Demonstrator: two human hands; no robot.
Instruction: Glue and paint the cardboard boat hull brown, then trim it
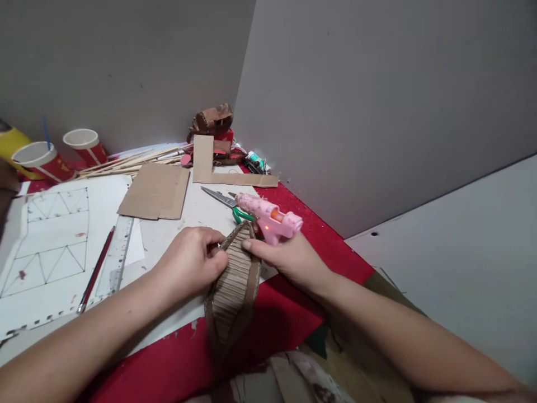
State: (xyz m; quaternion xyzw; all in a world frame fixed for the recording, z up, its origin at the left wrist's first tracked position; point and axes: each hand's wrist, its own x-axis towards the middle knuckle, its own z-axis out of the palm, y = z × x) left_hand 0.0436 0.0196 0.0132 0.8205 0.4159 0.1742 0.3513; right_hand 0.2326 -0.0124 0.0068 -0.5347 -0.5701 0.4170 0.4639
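Between my two hands is a boat-shaped cardboard piece (232, 280) with a ribbed, corrugated inside and a raised rim, pointed at its far end. My left hand (197, 254) pinches its left rim between thumb and fingers. On the far right side, the thumb of my right hand (289, 257) presses on the rim; its other fingers are hidden behind the piece. Just beyond lies a pink hot glue gun (271, 215) with a small orange light glowing. Green-handled scissors (226, 202) rest beside the gun, partly covered by it.
A square cardboard sheet (155, 191), an L-shaped cardboard strip (203, 159) and wooden sticks (138, 162) lie farther back. Two paper cups (86, 146) stand at back left. A truss drawing (50, 240), pencil (97, 268) and ruler (119, 252) are at left. Grey walls (377, 101) bound the table.
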